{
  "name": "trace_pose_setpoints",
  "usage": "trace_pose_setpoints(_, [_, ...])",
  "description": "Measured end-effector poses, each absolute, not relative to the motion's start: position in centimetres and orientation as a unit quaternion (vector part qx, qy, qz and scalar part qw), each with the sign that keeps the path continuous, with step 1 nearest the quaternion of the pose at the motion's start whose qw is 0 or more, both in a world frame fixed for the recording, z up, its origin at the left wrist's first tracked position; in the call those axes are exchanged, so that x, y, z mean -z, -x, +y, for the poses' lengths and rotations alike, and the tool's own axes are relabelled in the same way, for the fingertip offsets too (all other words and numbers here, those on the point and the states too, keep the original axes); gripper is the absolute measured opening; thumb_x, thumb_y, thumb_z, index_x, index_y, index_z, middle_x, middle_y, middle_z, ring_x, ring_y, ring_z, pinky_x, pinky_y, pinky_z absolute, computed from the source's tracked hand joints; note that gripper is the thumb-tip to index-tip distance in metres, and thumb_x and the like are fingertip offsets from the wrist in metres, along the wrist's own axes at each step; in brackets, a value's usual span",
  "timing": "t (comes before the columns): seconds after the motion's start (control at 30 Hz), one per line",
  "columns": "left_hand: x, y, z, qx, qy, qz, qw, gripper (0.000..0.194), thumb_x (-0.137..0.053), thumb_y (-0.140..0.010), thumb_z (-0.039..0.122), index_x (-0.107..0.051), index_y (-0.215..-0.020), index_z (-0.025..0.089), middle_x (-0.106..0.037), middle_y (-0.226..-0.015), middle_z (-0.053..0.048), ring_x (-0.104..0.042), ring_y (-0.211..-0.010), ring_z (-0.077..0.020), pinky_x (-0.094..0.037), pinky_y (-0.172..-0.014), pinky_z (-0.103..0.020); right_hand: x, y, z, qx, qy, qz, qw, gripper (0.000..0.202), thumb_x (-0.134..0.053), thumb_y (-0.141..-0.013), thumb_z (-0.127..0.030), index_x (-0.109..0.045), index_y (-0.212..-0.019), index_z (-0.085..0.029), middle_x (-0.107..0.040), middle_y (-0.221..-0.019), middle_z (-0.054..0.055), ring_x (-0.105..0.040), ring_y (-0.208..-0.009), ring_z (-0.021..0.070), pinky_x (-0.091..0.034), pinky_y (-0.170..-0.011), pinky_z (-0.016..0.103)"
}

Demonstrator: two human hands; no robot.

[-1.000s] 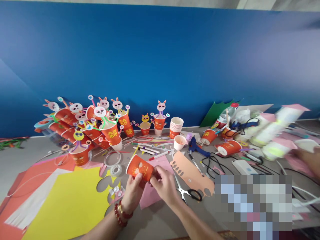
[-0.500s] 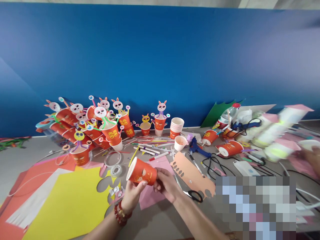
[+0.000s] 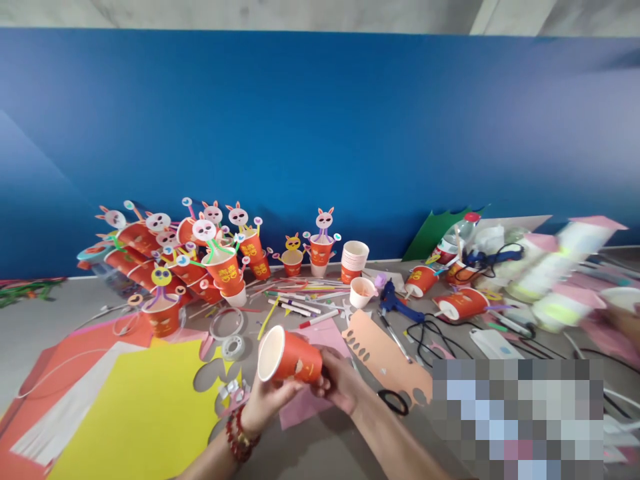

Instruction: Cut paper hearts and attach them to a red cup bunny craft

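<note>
A red paper cup [image 3: 299, 359] lies tilted on its side between my hands, its white-rimmed mouth facing left toward me. My left hand [image 3: 273, 399] supports it from below near the mouth, fingers curled under it. At the base end, my right hand [image 3: 341, 381] closes its fingers on the cup; part of those fingers is hidden behind it. Beneath the hands lies a pink paper sheet [image 3: 300, 415]. Left of them are a roll of tape [image 3: 233, 348] and a large yellow sheet [image 3: 135, 413] with round cut-outs. Black-handled scissors [image 3: 393, 402] lie right of my right wrist.
Finished-looking cup figures with rabbit heads [image 3: 223, 270] crowd the back left. A stack of cups [image 3: 355, 260] and a blue glue gun [image 3: 400, 303] with a black cable stand centre right. Pens [image 3: 295, 305] lie mid-table. At far right is another person's hand [image 3: 625, 323].
The cup has turned slightly, showing more of its open mouth, and sits a little lower and further right. Both hands moved with it. The camera view has tilted up slightly.
</note>
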State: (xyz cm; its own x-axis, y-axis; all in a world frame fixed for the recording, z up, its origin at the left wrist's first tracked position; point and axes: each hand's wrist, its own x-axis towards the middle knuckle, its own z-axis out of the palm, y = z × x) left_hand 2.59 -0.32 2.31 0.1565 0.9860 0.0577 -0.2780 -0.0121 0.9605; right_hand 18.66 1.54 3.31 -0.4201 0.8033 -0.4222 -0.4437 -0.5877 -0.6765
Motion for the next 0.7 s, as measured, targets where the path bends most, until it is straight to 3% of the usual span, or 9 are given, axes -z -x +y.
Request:
trace_pose_setpoints(0.1, [-1.8,-3.2,0.1,-0.552,-0.417,0.323,0.646,0.042,-0.08,-0.072,0.039,-0.071,-0.105,0.016,-0.076,-0.088,-0.009,-0.07,-0.087,-0.0284,-0.054,-0.086,-0.041,-3.7,-18.7,1.4,-0.697,0.412,-0.352,0.47,0.019,-0.067,-0.069,-0.025,-0.049,-0.063,-0.02,-0.049,-0.041,-0.008,-0.04,-0.038,0.0064,-0.029,-0.042,0.017])
trace_pose_setpoints(0.17, [-1.5,-3.7,0.2,-0.571,-0.352,0.276,0.688,0.039,-0.077,-0.076,0.04,-0.071,-0.107,0.016,-0.075,-0.096,-0.01,-0.068,-0.094,-0.0274,-0.052,-0.092,-0.041,-3.9,-18.8,1.0,-0.543,0.448,-0.504,0.5,0.015,-0.063,-0.072,-0.02,-0.049,-0.064,-0.02,-0.053,-0.049,-0.006,-0.046,-0.045,0.009,-0.031,-0.045,0.019])
trace_pose_setpoints(0.3, [-1.4,-4.1,0.4,-0.575,-0.232,0.208,0.757,0.03,-0.073,-0.082,0.036,-0.072,-0.103,0.015,-0.074,-0.107,-0.011,-0.067,-0.1,-0.0259,-0.049,-0.097,-0.04,-4.0,-18.7,0.2,-0.234,0.447,-0.714,0.485,0.013,-0.055,-0.079,-0.013,-0.051,-0.07,-0.021,-0.059,-0.062,-0.001,-0.052,-0.055,0.0134,-0.037,-0.053,0.024])
trace_pose_setpoints(0.47, [-1.4,-3.8,0.8,-0.534,-0.123,0.167,0.82,0.024,-0.065,-0.09,0.031,-0.073,-0.1,0.012,-0.075,-0.107,-0.011,-0.068,-0.102,-0.0212,-0.045,-0.103,-0.035,-4.2,-18.4,0.0,-0.173,0.409,-0.747,0.495,0.017,-0.051,-0.084,-0.007,-0.056,-0.085,-0.022,-0.07,-0.075,0.002,-0.062,-0.062,0.0154,-0.047,-0.061,0.025])
trace_pose_setpoints(0.7, [-1.7,-3.9,0.7,-0.543,-0.131,0.16,0.814,0.024,-0.066,-0.089,0.029,-0.074,-0.101,0.011,-0.076,-0.105,-0.011,-0.069,-0.102,-0.0239,-0.046,-0.103,-0.039,-4.3,-18.2,0.1,-0.147,0.422,-0.749,0.489,0.019,-0.051,-0.082,-0.005,-0.054,-0.087,-0.023,-0.07,-0.074,0.001,-0.064,-0.062,0.0162,-0.049,-0.061,0.026])
